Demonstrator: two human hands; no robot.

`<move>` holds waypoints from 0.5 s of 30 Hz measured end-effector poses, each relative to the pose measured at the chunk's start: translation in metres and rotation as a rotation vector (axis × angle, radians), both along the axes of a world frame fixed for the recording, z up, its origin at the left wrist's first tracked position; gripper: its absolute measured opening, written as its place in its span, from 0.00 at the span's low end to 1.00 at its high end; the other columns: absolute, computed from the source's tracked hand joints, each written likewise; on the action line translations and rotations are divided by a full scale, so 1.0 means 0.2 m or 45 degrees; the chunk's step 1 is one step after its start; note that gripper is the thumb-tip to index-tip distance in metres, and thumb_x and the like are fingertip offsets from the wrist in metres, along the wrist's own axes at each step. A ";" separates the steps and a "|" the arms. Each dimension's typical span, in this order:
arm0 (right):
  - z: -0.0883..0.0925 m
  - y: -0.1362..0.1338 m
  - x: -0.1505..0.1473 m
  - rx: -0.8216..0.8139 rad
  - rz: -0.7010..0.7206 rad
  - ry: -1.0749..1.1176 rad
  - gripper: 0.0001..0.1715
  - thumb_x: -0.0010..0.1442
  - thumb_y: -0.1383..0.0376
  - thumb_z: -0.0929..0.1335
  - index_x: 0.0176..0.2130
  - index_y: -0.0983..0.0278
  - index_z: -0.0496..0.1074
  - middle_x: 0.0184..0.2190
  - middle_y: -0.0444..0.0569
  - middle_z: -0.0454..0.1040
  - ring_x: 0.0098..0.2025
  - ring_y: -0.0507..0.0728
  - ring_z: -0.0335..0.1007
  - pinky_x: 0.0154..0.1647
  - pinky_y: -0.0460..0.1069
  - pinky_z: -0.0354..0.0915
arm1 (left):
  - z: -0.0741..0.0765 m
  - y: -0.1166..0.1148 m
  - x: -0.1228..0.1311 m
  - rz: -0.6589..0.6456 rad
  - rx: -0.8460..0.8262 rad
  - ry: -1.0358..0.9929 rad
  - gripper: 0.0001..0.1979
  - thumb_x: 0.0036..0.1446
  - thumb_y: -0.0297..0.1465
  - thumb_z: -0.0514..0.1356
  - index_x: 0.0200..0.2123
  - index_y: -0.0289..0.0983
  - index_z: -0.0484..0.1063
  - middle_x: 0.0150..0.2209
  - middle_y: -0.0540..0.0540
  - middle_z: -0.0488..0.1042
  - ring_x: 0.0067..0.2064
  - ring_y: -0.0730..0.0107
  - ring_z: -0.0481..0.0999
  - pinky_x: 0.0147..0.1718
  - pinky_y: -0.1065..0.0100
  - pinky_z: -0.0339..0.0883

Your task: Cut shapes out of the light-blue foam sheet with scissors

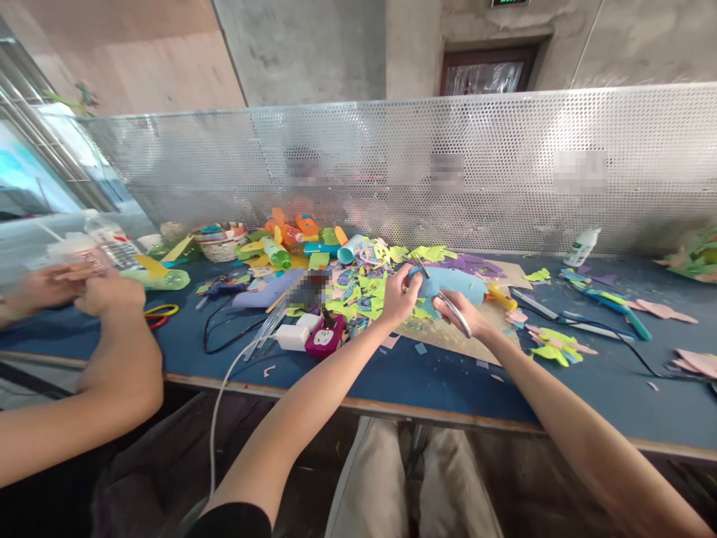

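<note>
- The light-blue rounded foam piece [451, 282] was held over the far middle of the brown cardboard sheet [448, 340]. Its left end was pinched by the left hand [399, 297], fingers closed on it.
- The silver metal scissors [452, 306] were gripped in the right hand [469, 315], which was closed round the handles over the sheet's middle. The blade was angled up toward the sheet's far left. Whether the blades were apart could not be told.
- Risk: the blade tip was seen just beside the left thumb. A nick was judged possible if the foam slipped or was turned too fast.
- Risk: the foam was supported at one end only, so flexing and a wandering cut line were judged likely.
- Risk: the heap of green, pink and blue paper scraps [364, 288] was touching the sheet's left edge, and small offcuts could be lost in it.
- Risk: the magenta socket block [325, 338], white charger cube [291, 338] and white cable [224, 388] were laid left of the sheet, close under the left forearm. A snag was judged possible.
- A yellow plastic tube [503, 298] was lying at the sheet's right edge, near the scissors.
- A black cable [616, 336] was run right of the sheet, well apart.
- A white squeeze bottle [582, 245] was standing far right of the sheet.
- A co-worker's hands [106, 295] were seen far left of the sheet, well apart and no obstruction.
</note>
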State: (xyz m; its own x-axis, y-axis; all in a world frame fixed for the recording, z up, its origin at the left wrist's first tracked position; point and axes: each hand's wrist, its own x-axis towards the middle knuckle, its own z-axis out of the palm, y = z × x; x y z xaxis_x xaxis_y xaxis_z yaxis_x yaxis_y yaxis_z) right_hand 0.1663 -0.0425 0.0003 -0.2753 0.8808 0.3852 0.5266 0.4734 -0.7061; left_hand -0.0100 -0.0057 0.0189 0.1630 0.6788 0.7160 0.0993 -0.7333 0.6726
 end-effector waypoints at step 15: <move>-0.03 0.03 0.04 -0.034 0.029 -0.044 0.34 0.58 0.34 0.58 0.27 0.61 0.60 0.21 0.44 0.64 0.24 0.53 0.57 0.24 0.49 0.55 | 0.01 0.00 0.00 -0.016 0.059 0.094 0.18 0.63 0.44 0.54 0.27 0.38 0.65 0.24 0.50 0.61 0.27 0.71 0.60 0.27 0.67 0.53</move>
State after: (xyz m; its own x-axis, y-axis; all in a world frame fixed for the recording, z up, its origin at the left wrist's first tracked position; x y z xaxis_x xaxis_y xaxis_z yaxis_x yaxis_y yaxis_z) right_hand 0.1752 -0.0367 -0.0057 -0.3079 0.8840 0.3518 0.5402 0.4668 -0.7002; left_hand -0.0109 -0.0063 0.0200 0.2249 0.6427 0.7324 0.1377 -0.7651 0.6291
